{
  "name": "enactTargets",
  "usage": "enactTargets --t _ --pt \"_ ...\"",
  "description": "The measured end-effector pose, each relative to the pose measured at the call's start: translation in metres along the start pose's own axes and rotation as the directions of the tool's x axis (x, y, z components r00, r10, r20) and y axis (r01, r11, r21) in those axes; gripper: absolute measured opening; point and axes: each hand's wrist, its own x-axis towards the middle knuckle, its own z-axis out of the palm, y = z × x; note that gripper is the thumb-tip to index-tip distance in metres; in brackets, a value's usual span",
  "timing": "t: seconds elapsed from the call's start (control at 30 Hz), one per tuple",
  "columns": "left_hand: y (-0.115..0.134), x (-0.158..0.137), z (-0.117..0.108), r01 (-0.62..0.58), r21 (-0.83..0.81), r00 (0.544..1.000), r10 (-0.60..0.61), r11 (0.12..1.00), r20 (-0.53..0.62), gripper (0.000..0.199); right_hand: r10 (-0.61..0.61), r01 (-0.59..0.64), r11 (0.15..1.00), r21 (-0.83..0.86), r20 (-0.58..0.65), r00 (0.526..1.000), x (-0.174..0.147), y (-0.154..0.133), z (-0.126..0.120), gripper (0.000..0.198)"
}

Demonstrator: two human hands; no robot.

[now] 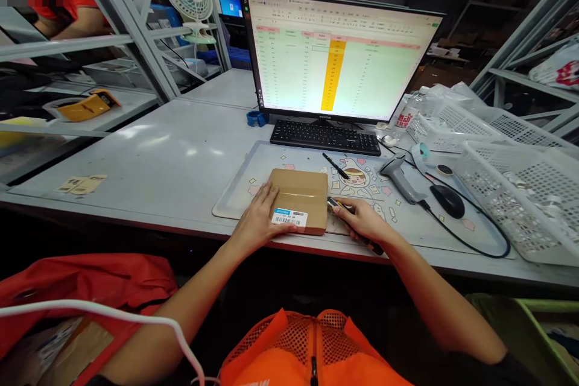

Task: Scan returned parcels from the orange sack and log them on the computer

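A flat brown cardboard box (301,184) lies near the front edge of a printed desk mat (239,193). Its near left corner carries a white and blue barcode label (289,218), and a seam crosses its top. My left hand (259,217) grips the box along its left side, thumb near the label. In my right hand (362,217) is a utility knife (371,246) with a dark handle. The knife's front end is at the right side of the box; whether the blade touches the cardboard I cannot tell. A black pen (335,165) lies just beyond the box.
Behind the mat stand a keyboard (323,136) and a monitor (337,60). To the right are a barcode scanner (401,181), a black mouse (447,201) and white plastic baskets (511,205). A roll of blue tape (256,119) sits left of the keyboard. Another person (81,0) is at far left.
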Motion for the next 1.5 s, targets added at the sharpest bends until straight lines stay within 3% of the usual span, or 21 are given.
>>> enactTargets --t 0.57,0.93,1.27,1.4,1.5 --pt "0.001 0.0 -0.002 -0.017 -0.035 1.0 0.017 0.999 0.017 0.122 0.037 -0.025 0.991 0.133 -0.088 0.995 -0.01 0.006 0.019 0.055" --pt "-0.005 0.0 0.003 -0.047 -0.047 0.999 0.046 0.998 -0.016 0.116 0.068 -0.005 0.966 0.26 -0.234 0.97 -0.015 0.007 0.049 0.057" --pt "-0.008 0.001 0.008 -0.102 -0.045 0.994 0.1 0.994 -0.036 0.111 0.156 -0.047 0.933 0.356 -0.286 0.945 -0.033 0.001 0.068 0.061" --pt "-0.009 0.004 0.008 -0.112 -0.045 0.992 0.109 0.993 -0.061 0.109 0.159 -0.056 0.939 0.339 -0.283 0.946 -0.04 0.008 0.075 0.064" --pt "-0.005 -0.002 0.006 -0.149 -0.028 0.984 0.146 0.988 -0.102 0.105 0.134 -0.073 0.979 0.191 -0.331 0.934 -0.046 0.018 0.061 0.065"
